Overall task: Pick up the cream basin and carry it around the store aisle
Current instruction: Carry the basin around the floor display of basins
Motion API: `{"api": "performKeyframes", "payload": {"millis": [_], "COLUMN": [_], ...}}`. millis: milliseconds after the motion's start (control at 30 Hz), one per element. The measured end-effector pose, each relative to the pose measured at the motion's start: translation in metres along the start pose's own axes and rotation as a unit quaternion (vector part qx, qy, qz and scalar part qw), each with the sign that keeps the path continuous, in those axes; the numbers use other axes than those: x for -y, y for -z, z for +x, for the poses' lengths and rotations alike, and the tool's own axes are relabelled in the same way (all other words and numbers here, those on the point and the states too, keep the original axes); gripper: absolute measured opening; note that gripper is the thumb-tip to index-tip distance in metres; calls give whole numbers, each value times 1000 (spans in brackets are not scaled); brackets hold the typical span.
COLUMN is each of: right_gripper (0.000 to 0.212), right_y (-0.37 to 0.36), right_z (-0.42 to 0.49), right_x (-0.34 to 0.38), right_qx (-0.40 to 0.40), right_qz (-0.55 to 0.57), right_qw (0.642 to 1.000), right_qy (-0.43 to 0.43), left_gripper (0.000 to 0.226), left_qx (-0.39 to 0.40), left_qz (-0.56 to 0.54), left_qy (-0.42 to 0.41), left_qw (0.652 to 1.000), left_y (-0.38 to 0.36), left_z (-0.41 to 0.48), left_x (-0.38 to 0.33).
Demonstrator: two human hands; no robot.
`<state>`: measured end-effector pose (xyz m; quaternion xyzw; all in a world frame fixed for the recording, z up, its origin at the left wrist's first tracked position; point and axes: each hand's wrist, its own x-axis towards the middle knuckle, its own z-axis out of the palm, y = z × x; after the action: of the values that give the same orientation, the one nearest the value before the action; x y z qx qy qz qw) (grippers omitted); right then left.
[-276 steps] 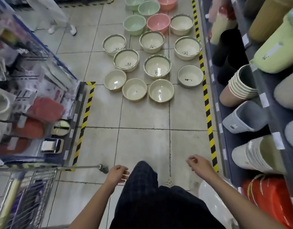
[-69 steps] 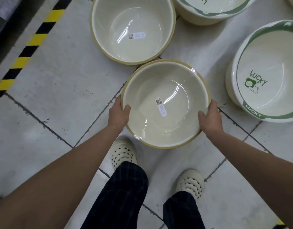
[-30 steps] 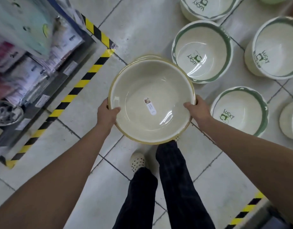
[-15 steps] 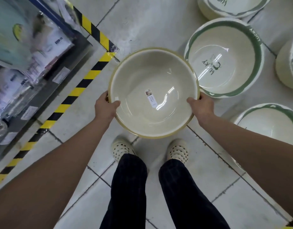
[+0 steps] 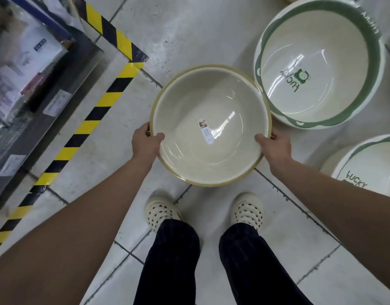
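Cream basin (image 5: pixel 210 126): left hand (image 5: pixel 145 144) at nine o'clock, right hand (image 5: pixel 275 147) at three, fingers (image 5: pixel 157 136) clamped on rim; level carriage seemed best.

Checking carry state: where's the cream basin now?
Head view, centre: the cream basin is held at its rim by the left hand and right hand, just left of a green-rimmed basin.

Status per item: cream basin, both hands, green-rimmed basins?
cream basin: upright, empty, held by both hands.
left hand: grips left rim, thumb inside.
right hand: grips right rim, thumb inside.
upper green-rimmed basin: upright on floor, empty.
lower green-rimmed basin: on floor, partly out of frame.
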<state>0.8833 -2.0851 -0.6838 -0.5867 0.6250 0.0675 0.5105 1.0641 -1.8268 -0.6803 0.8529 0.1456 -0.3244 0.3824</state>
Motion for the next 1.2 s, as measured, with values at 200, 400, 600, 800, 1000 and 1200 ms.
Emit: {"api": "performKeyframes", "payload": {"millis": [200, 400, 600, 800, 1000, 1200], "right_gripper": [23, 33, 42, 44, 33, 33], "right_y": [-11, -15, -10, 9, 62, 160], "right_z": [7, 19, 17, -35, -87, -137], "right_x": [-20, -17, -13, -11, 15, 35], "right_qx": [5, 51, 84, 101, 70, 7], "right_qz": [36, 32, 17, 43, 105, 167], "right_qw": [999, 998, 996, 994, 992, 985], "right_qy": [11, 32, 9, -17, -31, -38], "left_gripper": [39, 50, 43, 27, 20, 21], "left_qx": [-13, 7, 51, 30, 36, 117], "left_qz": [-8, -22, 21, 18, 31, 96], "left_qy": [-12, 14, 23, 29, -25, -99], "left_qw": [1000, 1000, 998, 999, 999, 984], "left_y": [-8, -14, -4, 29, 48, 31], "left_z": [15, 23, 18, -31, -80, -145], "left_x": [16, 18, 11, -6, -94, -189]}}
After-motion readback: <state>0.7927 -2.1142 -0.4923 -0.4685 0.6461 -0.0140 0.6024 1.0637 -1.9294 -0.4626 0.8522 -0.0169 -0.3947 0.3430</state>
